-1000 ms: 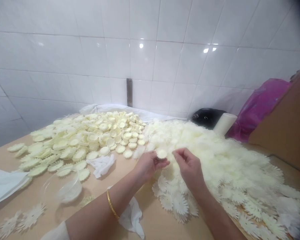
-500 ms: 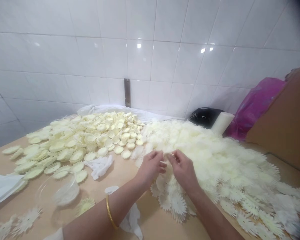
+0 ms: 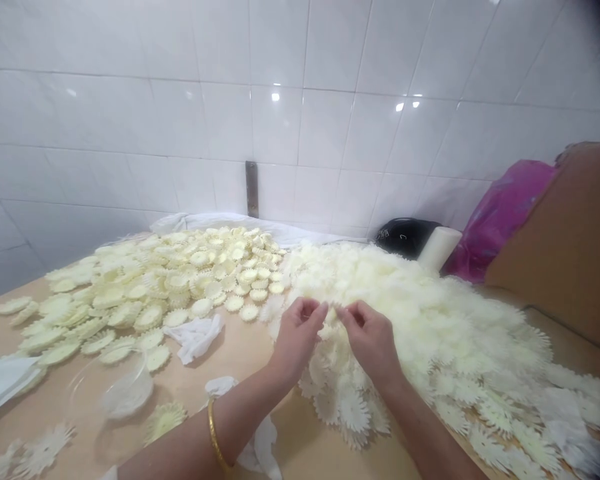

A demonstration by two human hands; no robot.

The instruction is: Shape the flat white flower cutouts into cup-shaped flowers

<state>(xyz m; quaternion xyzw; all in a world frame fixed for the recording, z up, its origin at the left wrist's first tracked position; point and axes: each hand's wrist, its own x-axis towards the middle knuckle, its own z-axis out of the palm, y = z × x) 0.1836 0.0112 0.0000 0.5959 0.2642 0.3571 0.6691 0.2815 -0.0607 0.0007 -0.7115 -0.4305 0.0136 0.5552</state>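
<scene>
My left hand [image 3: 300, 340] is closed, thumb and fingertips pinched together over the front of a heap of pale, toothed flower-shaped cut-outs [image 3: 430, 320]. Facing it, my right hand [image 3: 373, 337] is closed in a similar pinch. Between the two sets of fingertips shows a small pale flower cut-out [image 3: 333, 311], mostly hidden by the fingers. Below the hands, several loose cut-outs [image 3: 353, 408] spill onto the tabletop. To the left lies a pile of yellowish cupped discs [image 3: 180, 267] with toothed rims, several of them stacked.
A clear round dish [image 3: 129, 393] with whitish contents and crumpled white tissue [image 3: 195, 337] lie left of my arms. A white roll [image 3: 440, 248], a black bag [image 3: 409, 237], a purple bag [image 3: 500, 213] and a brown box [image 3: 565, 267] stand at the right.
The fingertips have shifted slightly: my left fingers are now curled more closely to the thumb. The whole view has moved a little, with things sitting slightly lower and further left.
</scene>
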